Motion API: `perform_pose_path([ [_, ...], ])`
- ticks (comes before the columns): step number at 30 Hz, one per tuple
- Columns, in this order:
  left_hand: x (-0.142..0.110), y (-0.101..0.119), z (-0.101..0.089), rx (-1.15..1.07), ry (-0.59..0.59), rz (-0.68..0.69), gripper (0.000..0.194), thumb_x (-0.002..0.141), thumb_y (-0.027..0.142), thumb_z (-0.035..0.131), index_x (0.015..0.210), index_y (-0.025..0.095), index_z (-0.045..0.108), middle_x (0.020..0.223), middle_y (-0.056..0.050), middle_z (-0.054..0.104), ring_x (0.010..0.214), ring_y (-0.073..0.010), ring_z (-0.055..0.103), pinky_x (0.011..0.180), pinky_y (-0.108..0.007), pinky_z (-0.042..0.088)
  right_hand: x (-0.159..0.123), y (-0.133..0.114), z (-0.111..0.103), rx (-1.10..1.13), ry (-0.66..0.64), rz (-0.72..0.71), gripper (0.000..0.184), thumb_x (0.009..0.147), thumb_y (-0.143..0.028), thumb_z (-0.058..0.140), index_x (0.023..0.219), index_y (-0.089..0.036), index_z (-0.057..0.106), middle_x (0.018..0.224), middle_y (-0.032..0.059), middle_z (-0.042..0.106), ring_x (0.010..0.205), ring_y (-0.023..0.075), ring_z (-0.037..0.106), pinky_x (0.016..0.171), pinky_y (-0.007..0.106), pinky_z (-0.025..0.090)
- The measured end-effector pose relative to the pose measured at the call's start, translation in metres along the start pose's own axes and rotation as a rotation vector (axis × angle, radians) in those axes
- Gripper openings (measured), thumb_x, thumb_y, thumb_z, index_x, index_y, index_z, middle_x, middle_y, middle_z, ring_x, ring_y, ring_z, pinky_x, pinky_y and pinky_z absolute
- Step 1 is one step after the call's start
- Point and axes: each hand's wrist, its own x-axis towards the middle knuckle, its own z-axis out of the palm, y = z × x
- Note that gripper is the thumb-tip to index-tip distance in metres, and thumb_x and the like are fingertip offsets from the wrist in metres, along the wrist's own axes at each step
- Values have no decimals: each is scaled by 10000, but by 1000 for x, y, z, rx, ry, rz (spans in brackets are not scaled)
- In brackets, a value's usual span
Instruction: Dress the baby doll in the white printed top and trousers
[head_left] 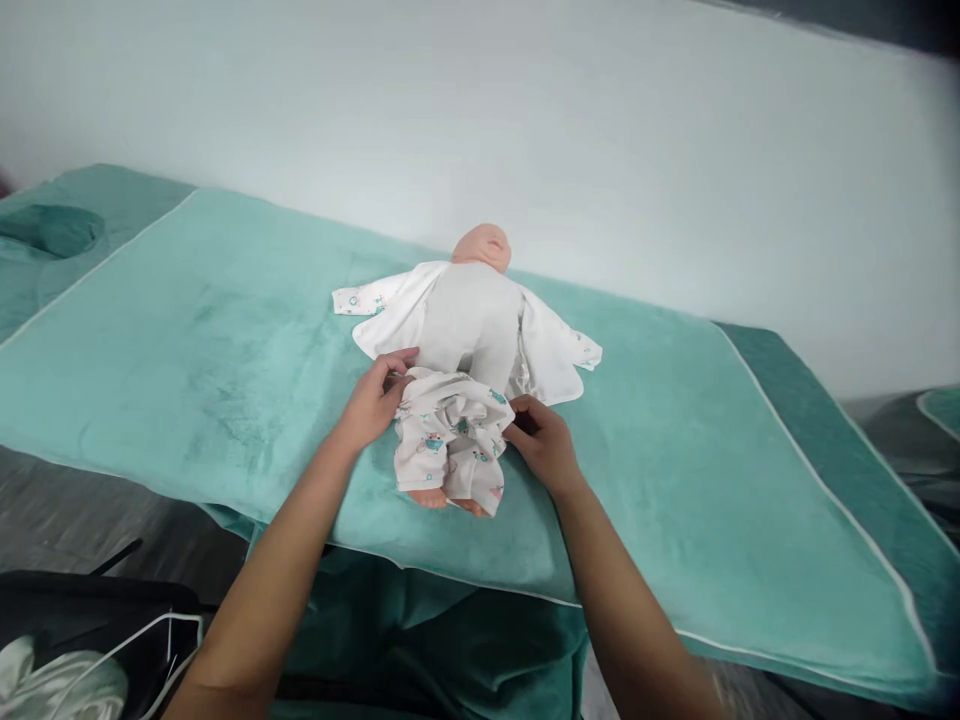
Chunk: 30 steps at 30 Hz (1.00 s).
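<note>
On the near side of the green plush cover [225, 350], the printed baby trousers [420, 465] were found around the legs of a baby doll [474, 310], bunched at the waistband, the feet [427, 497] exposed. Their left edge was touched by the left hand [371, 402], fingers narrowly spaced; whether cloth was pinched could not be told. The right edge was pinched by the right hand [546, 442]. The step was judged to be waistband adjustment; a level, two-sided hold was called for. Farther off, the white jacket [555, 350] was spread open.
</note>
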Motion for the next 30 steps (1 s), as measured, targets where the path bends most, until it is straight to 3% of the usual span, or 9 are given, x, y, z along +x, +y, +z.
perform_pose_path([
  [4, -1, -3, -2, 28, -4, -32, 83, 959, 282, 536, 925, 221, 492, 1437, -86, 633, 723, -114, 538, 709, -302, 424, -4, 0, -2, 134, -133, 53, 220, 868, -431, 723, 889, -233, 632, 826, -2, 620, 769, 174, 541, 715, 310, 442],
  [9, 0, -8, -3, 48, -6, -64, 39, 945, 254, 524, 944, 219, 507, 1371, -75, 672, 671, -105, 465, 665, -273, 389, -5, -2, -7, 251, -279, 36, 246, 837, -423, 755, 918, -231, 624, 937, 20, 655, 856, 191, 583, 771, 324, 475],
  [12, 1, -9, -3, 47, -15, -84, 34, 933, 225, 507, 967, 221, 511, 1340, -72, 680, 714, -113, 495, 687, -268, 397, -8, -2, -1, 146, -151, 68, 221, 830, -399, 732, 911, -227, 619, 822, -7, 635, 744, 166, 549, 694, 306, 455],
  [16, 1, -10, -4, 39, -19, -91, 63, 941, 277, 518, 975, 226, 504, 1351, -72, 664, 737, -119, 512, 699, -274, 404, -11, -4, 8, -46, 141, 90, 169, 800, -344, 700, 868, -228, 599, 670, -45, 556, 611, 140, 475, 598, 292, 406],
  [20, 1, -10, -4, 31, -14, -91, 115, 954, 339, 530, 971, 228, 504, 1371, -87, 654, 825, -140, 587, 739, -295, 433, -9, -6, 10, -120, 332, 82, 172, 833, -368, 679, 822, -236, 568, 680, -29, 567, 617, 155, 511, 611, 316, 461],
  [23, 3, -8, -2, 0, -2, -53, 161, 939, 367, 570, 933, 223, 497, 1488, -125, 574, 1087, -194, 646, 909, -356, 482, -2, -5, 11, -127, 343, -68, 131, 865, -307, 635, 972, -233, 619, 962, 55, 664, 837, 200, 625, 733, 362, 558],
  [26, 7, -6, 2, -74, -14, 8, 178, 937, 363, 590, 915, 225, 479, 1607, -149, 444, 1363, -247, 548, 1087, -434, 429, 7, -7, 12, -136, 267, -224, 339, 888, -219, 556, 1219, -241, 623, 1336, 123, 629, 1210, 248, 616, 947, 430, 568],
  [28, 13, -5, 4, -103, -17, 17, 168, 951, 358, 575, 927, 230, 469, 1550, -148, 508, 1347, -241, 557, 1086, -435, 426, 16, -12, 11, -167, 244, -253, 381, 882, -182, 520, 1239, -237, 642, 1338, 116, 658, 1236, 255, 617, 1005, 447, 536],
  [30, 24, -3, 4, -74, 8, 8, 144, 965, 350, 552, 947, 234, 469, 1363, -116, 642, 1187, -211, 622, 1015, -393, 453, 28, -16, 8, -184, 263, -226, 353, 869, -173, 504, 1167, -226, 685, 1183, 96, 732, 1081, 247, 670, 955, 429, 534],
])
